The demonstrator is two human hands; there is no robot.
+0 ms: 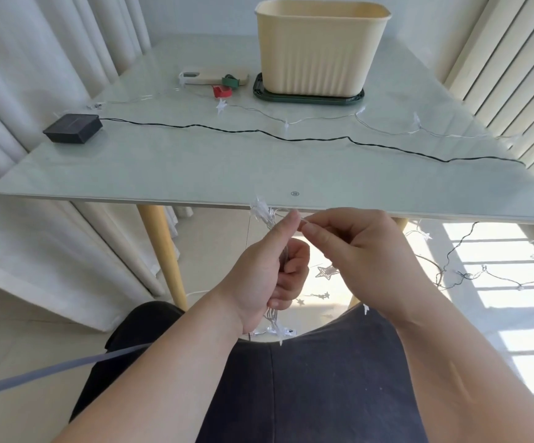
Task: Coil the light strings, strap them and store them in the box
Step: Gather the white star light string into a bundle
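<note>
My left hand grips a small coil of clear light string with star lights, held just below the table's front edge. Loops and stars stick out above and below the fist. My right hand pinches the thin wire close to my left thumb. The rest of the string runs over the glass table: a dark cable leads to a black battery box, and a clear wire with stars crosses the far side. A cream storage box stands at the back on a dark green lid. Red and green straps lie left of it.
A phone lies by the straps. More string and stars trail on the floor to the right, under the table. Curtains hang on the left, a radiator on the right. Wooden table legs stand in front of my lap.
</note>
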